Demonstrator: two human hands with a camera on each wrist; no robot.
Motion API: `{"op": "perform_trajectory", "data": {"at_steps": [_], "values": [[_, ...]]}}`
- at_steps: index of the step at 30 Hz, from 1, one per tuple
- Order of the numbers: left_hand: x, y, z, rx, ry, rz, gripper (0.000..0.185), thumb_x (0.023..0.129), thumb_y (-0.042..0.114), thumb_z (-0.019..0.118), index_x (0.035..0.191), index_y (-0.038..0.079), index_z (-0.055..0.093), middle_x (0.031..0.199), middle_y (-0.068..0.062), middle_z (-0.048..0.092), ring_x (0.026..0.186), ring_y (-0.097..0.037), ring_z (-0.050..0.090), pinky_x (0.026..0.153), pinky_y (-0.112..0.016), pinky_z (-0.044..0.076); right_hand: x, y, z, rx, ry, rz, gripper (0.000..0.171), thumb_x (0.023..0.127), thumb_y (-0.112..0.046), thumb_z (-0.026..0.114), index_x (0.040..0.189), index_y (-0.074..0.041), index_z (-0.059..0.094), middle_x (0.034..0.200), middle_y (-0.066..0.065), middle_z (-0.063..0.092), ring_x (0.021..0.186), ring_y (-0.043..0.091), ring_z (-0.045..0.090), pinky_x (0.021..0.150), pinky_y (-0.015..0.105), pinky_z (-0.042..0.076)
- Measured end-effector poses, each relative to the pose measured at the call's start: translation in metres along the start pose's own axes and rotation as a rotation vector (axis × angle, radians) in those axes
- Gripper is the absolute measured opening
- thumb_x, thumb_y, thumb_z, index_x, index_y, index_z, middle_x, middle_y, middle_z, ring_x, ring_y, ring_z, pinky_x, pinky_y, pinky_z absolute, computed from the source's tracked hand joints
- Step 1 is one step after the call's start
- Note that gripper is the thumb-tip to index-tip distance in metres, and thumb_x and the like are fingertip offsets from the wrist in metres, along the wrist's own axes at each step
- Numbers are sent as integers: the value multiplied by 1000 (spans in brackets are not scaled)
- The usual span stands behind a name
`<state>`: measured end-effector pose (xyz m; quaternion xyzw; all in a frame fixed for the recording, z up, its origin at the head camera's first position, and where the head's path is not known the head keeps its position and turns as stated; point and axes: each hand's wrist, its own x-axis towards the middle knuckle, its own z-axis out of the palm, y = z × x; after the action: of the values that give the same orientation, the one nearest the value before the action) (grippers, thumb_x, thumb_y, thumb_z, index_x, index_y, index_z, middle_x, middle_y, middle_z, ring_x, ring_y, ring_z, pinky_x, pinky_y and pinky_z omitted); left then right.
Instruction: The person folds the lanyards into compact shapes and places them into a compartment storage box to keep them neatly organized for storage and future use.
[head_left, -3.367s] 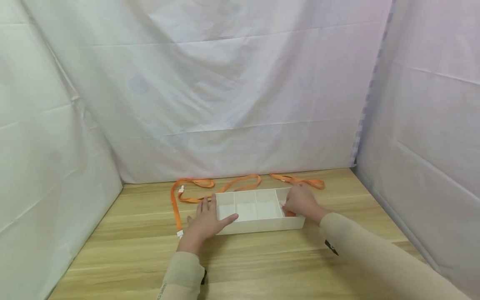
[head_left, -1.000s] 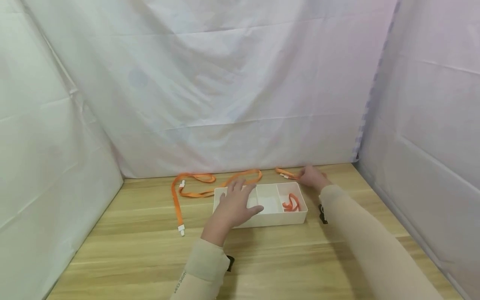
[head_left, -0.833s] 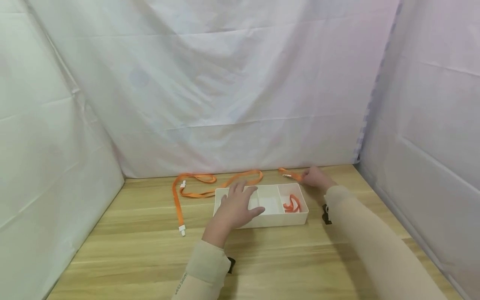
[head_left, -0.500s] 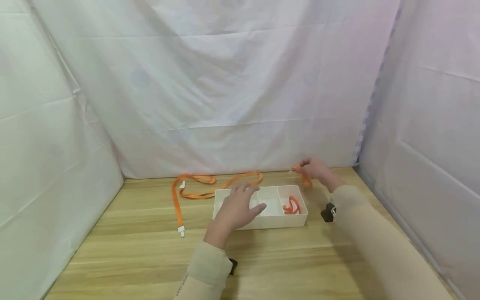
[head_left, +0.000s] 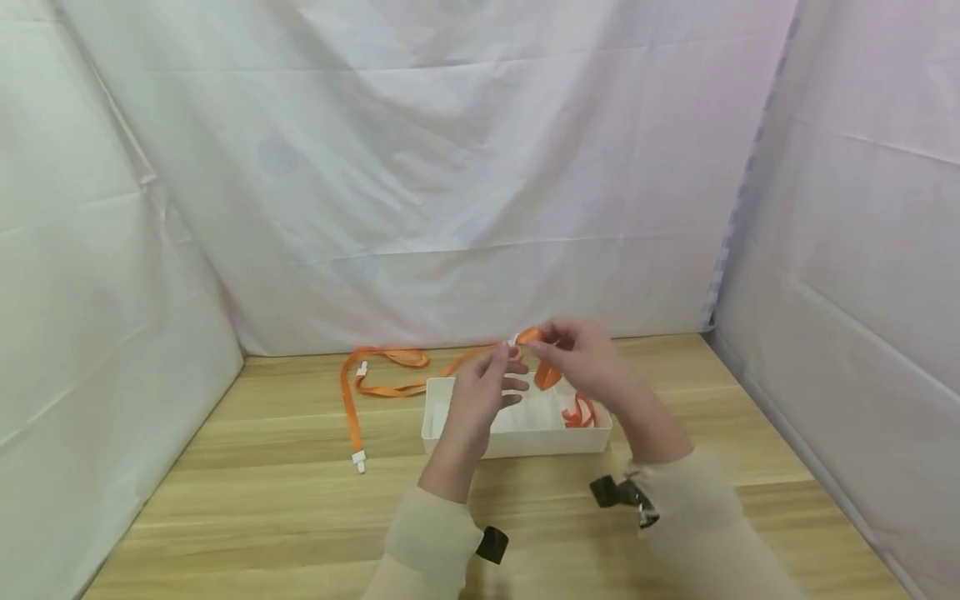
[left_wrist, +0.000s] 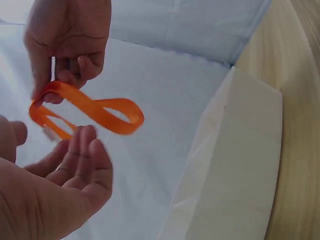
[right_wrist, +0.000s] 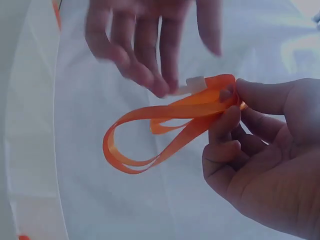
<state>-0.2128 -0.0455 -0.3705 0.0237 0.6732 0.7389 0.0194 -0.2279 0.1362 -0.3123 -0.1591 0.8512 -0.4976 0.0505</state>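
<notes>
My right hand (head_left: pixel 546 348) pinches a short orange ribbon (head_left: pixel 542 360), folded into loops, and holds it above the white divided box (head_left: pixel 517 443). In the right wrist view the thumb and fingers of that hand (right_wrist: pixel 231 107) clamp the ribbon (right_wrist: pixel 165 127) near its white clip (right_wrist: pixel 195 84). My left hand (head_left: pixel 501 375) hovers just left of it with the fingers spread and relaxed, their tips close to the clip. The left wrist view shows the loop (left_wrist: pixel 95 111) hanging between both hands. Another orange ribbon (head_left: pixel 579 410) lies in the box's right compartment.
A long orange lanyard (head_left: pixel 378 377) lies on the wooden table (head_left: pixel 262 500) behind and left of the box, with a white clip (head_left: pixel 358 461) at its near end. White cloth walls (head_left: pixel 450 183) close in the back and both sides.
My right hand lifted the short ribbon from the table's back right and carried it left over the box. My left hand rose off the box towards it.
</notes>
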Motion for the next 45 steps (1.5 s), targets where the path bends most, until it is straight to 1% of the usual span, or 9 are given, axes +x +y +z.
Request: {"op": "perform_trajectory", "data": {"at_steps": [4,7,11,14,19,25,30,35,45], "values": [[-7,10,-3,-174,99,39,33,107,35,66,118,4,72,102,-2,72,86,-14,69,80,-29,61,-23,-7,19,19,-3,-6,19,107,-23,65,115,-7,72,91,13,78,87,28,74,74,35,56],[-13,17,-6,-177,92,81,24,102,26,74,113,5,73,97,1,72,86,-15,69,78,-28,60,-37,-5,29,22,20,-9,19,107,-22,65,115,-7,73,90,12,76,84,28,71,69,33,56],[-21,18,-8,-62,46,135,19,99,22,76,108,6,74,93,2,75,84,-18,70,76,-27,58,-55,2,41,1,35,-10,21,108,-25,63,112,-8,75,89,6,69,78,20,61,66,31,54],[-30,16,-9,16,19,166,18,98,23,77,106,8,75,94,2,75,86,-19,69,76,-29,56,-66,7,47,-37,33,10,20,108,-28,64,106,-13,77,79,2,66,71,15,55,87,40,56],[-46,15,-10,148,-23,193,14,97,26,80,103,14,76,114,1,73,103,-20,67,88,-36,56,-80,7,46,-135,27,76,23,105,-36,68,110,-18,80,76,-3,67,64,12,53,72,33,54],[-62,22,-9,307,-74,287,8,97,28,79,97,20,78,133,0,59,127,-20,54,93,-39,55,-93,-2,42,-271,218,-23,39,99,-40,76,131,-18,74,123,1,74,87,15,67,68,29,56],[-67,25,-5,239,-138,307,9,100,22,76,104,14,74,118,-3,69,117,-18,64,99,-39,55,-95,0,43,-58,233,-176,19,98,-26,78,117,-21,81,112,-2,76,81,12,64,69,25,56],[-69,26,-4,153,-163,291,14,105,19,70,113,8,68,115,-10,69,108,-20,70,95,-35,60,-91,2,46,145,185,-70,16,101,-27,75,109,-15,83,98,4,76,79,12,60,70,25,54],[-68,19,-4,29,-208,266,22,112,22,56,126,5,56,127,-20,75,101,-15,73,101,-33,55,-85,4,57,223,166,-45,20,104,-26,70,100,-10,80,92,6,76,77,10,51,68,22,46]]}}
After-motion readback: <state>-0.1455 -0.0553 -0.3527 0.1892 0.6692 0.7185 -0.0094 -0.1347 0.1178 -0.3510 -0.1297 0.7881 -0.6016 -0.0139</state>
